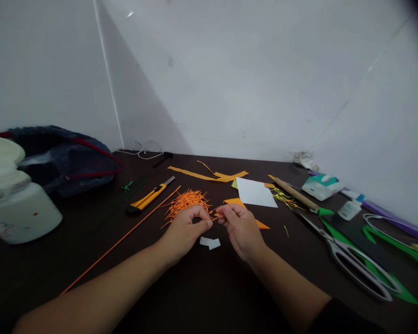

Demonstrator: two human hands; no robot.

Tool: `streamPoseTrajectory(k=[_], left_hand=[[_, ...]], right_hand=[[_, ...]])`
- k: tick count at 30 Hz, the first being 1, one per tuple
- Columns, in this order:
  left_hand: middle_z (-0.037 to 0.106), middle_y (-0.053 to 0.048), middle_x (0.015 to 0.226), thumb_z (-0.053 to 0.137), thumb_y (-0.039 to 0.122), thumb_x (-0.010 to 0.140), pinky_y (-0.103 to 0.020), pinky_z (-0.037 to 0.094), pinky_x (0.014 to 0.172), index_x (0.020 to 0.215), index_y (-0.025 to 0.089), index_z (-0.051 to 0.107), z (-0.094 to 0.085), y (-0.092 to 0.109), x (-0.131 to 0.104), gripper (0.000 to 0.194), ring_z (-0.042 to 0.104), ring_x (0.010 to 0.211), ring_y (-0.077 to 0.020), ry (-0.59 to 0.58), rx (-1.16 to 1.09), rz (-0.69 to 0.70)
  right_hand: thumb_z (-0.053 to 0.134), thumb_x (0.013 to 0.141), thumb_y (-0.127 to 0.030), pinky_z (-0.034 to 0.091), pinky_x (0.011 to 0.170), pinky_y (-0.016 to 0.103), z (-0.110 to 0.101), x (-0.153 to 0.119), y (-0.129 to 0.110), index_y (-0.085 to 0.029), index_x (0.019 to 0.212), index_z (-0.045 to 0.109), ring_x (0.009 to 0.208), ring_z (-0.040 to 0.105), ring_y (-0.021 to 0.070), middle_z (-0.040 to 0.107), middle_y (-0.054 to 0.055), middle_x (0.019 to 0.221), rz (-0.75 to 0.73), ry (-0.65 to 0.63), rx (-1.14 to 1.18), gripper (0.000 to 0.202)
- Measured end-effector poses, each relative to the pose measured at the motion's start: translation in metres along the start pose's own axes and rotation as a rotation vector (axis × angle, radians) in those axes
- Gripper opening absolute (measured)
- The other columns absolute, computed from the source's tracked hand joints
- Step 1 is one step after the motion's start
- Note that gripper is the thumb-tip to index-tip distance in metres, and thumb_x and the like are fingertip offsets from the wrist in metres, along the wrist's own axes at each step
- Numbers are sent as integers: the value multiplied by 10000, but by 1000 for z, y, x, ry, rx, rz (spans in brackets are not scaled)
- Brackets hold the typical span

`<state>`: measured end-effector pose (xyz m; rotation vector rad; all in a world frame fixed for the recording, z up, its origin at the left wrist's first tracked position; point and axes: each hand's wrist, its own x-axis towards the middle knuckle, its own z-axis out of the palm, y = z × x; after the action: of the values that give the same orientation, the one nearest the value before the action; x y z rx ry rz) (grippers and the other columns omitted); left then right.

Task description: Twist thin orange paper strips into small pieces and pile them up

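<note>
My left hand [187, 228] and my right hand [242, 232] are close together over the middle of the dark table, thumbs and fingertips pinched. Between them shows a short, thin orange strip [214, 211], with its ends at the fingertips of both hands. Just behind my left hand lies a heap of thin orange strips [190, 200], some with small knobbed ends. Orange paper pieces [263, 225] lie partly hidden behind my right hand. Below the hands, two small white paper pieces [214, 244] rest on the table. A long orange stick [120, 241] runs diagonally at the left.
A yellow utility knife [151, 197] lies left with its blade out. Scissors [348, 260], green sheets and a glue bottle [351, 207] are at right. White paper [256, 192] and yellow strips [284, 198] lie behind my right hand. A white container [24, 208] stands far left.
</note>
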<state>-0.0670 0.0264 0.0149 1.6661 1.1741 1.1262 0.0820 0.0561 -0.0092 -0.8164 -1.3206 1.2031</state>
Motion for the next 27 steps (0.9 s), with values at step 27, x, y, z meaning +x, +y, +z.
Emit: streamPoseTrajectory(k=[27], left_hand=[[563, 12, 863, 517, 111, 680, -465, 137, 891, 630, 207, 517, -1, -2, -2, 108, 447, 933, -198, 169, 846, 369]], right_hand=[[477, 754, -358, 242, 435, 228, 11, -3, -5, -182, 519, 447, 434, 297, 94, 325, -62, 447, 158, 2, -336, 295]])
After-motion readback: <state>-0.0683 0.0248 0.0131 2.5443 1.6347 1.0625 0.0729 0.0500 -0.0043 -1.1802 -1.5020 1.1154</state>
